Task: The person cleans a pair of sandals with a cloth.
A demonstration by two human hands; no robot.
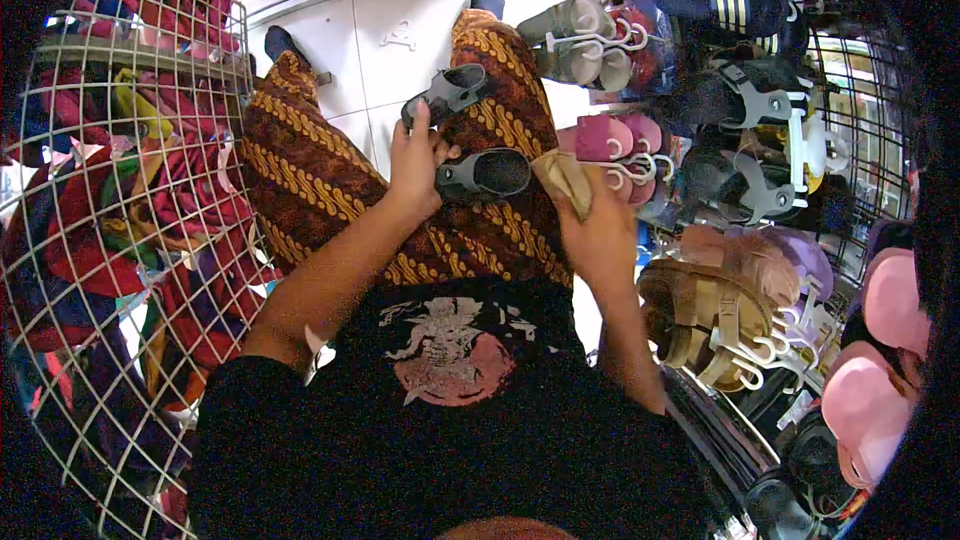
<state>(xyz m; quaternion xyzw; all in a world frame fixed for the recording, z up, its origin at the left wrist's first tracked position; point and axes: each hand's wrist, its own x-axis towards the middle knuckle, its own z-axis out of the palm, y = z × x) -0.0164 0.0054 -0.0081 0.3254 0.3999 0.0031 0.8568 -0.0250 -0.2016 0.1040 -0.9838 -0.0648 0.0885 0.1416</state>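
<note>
My left hand (416,165) grips a pair of dark grey sandals (470,135), one sandal raised above the other, in front of my patterned brown trousers. My right hand (597,230) is closed on a tan piece of cloth or paper (563,180), right beside the lower sandal. Both hands are held over my lap, above my black printed shirt.
A wire rack (120,240) full of red and multicoloured items stands at my left. Hanging sandals on white hooks fill the right: pink (608,137), tan (705,305), black (745,175) and grey pairs. White floor tiles (370,30) lie ahead.
</note>
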